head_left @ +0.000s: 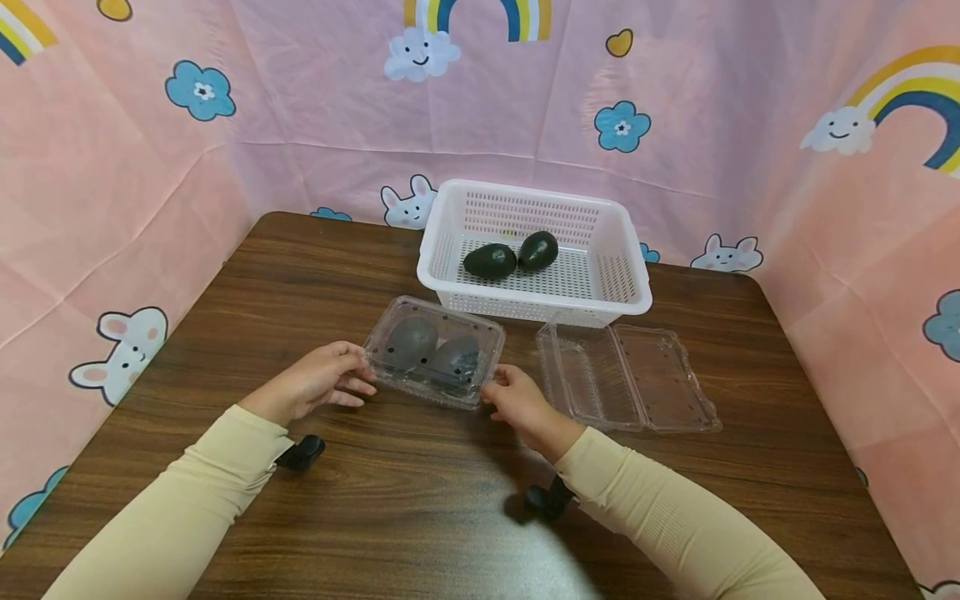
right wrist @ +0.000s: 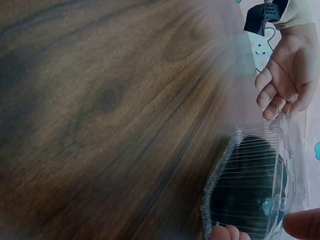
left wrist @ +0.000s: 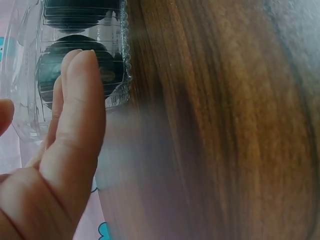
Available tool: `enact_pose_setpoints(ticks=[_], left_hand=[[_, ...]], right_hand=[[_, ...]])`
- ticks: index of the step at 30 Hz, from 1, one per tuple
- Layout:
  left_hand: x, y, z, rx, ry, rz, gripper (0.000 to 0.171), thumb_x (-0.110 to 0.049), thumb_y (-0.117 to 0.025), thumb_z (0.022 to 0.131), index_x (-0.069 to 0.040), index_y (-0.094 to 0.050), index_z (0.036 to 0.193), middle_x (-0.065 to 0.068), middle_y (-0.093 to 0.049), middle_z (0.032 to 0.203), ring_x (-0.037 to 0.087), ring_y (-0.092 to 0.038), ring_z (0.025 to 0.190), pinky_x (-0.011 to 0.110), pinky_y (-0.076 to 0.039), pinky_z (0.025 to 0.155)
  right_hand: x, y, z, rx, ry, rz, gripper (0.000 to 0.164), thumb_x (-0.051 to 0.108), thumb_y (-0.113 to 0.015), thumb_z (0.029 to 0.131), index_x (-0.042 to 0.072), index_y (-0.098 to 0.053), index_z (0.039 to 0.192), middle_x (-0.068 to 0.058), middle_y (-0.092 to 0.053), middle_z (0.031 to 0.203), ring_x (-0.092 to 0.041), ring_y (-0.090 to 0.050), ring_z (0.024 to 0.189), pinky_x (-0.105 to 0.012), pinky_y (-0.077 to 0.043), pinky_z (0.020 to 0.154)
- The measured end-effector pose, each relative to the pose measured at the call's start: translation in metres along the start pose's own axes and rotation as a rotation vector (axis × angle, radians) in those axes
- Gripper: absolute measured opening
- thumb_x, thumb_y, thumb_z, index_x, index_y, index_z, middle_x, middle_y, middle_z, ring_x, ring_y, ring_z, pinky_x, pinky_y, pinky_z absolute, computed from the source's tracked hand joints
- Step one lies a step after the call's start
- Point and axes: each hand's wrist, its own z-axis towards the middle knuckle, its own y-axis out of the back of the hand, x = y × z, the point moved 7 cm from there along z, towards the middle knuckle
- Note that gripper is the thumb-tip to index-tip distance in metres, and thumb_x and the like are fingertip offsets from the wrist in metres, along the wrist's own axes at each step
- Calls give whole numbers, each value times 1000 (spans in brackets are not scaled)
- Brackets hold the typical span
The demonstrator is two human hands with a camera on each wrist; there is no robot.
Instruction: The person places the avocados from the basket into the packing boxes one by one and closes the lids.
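A closed clear plastic clamshell box point(head_left: 431, 386) with two dark avocados point(head_left: 412, 342) inside is between the two hands, in the middle of the table. My left hand point(head_left: 322, 379) pinches its left end near the corner, with the other fingers spread loosely below. In the left wrist view, the fingers point(left wrist: 80, 95) cross in front of one avocado. My right hand point(head_left: 525, 408) grips the right end; its thumb point(right wrist: 302, 224) is on the lid side, its fingertips point(right wrist: 229, 233) on the lower side. Whether the box touches the table cannot be told.
Behind the box stands a white plastic basket point(head_left: 536, 302) with two dark green avocados point(head_left: 491, 262) in it. An open clear clamshell box point(head_left: 626, 379) lies to the right. Printed cloth point(head_left: 525, 108) hangs around the brown wooden table point(head_left: 360, 517).
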Motion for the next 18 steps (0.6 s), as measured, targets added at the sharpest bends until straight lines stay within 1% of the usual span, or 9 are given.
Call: enact_pose_setpoints(ticks=[5, 8, 10, 13, 16, 18], left_hand=[[0, 2, 1, -4, 12, 3, 29, -19, -33, 106, 4, -41, 121, 16, -57, 111, 16, -64, 92, 38, -56, 79], [1, 3, 2, -5, 18, 4, 30, -19, -32, 106, 5, -40, 122, 15, -58, 111, 16, -65, 91, 38, -56, 79], [0, 2, 2, -3, 18, 6, 31, -19, -33, 106, 5, -40, 123, 15, -58, 111, 16, -65, 92, 39, -56, 79], [0, 2, 1, 1, 14, 6, 31, -19, -35, 106, 6, -39, 124, 17, -58, 112, 18, -65, 93, 39, -56, 80], [1, 3, 1, 18, -2, 7, 30, -21, -38, 105, 5, -40, 120, 17, -58, 111, 18, -65, 93, 39, -56, 80], [2, 4, 1, 35, -16, -3, 28, -22, -41, 104, 4, -43, 115, 16, -59, 107, 18, -65, 91, 38, -56, 79]], right_hand=[[0, 1, 1, -6, 2, -8, 54, 2, -47, 89, -12, -36, 140, -23, -57, 115, -35, -59, 104, -44, -52, 84], [1, 1, 0, -2, -2, 1, 53, 3, -48, 90, -11, -36, 140, -24, -57, 116, -32, -60, 100, -43, -53, 82], [1, 1, 0, 3, -4, 8, 52, 4, -48, 90, -11, -36, 139, -24, -58, 114, -31, -61, 96, -41, -53, 79], [1, 0, 0, 12, -7, 25, 53, 3, -49, 88, -11, -37, 137, -23, -60, 110, -28, -62, 89, -39, -54, 75], [0, -1, 2, 22, -8, 26, 55, 1, -50, 85, -10, -36, 137, -21, -61, 104, -25, -62, 84, -36, -54, 71], [0, -1, 3, 26, -11, 29, 57, 1, -51, 84, -10, -36, 137, -20, -61, 102, -23, -62, 81, -33, -54, 69]])
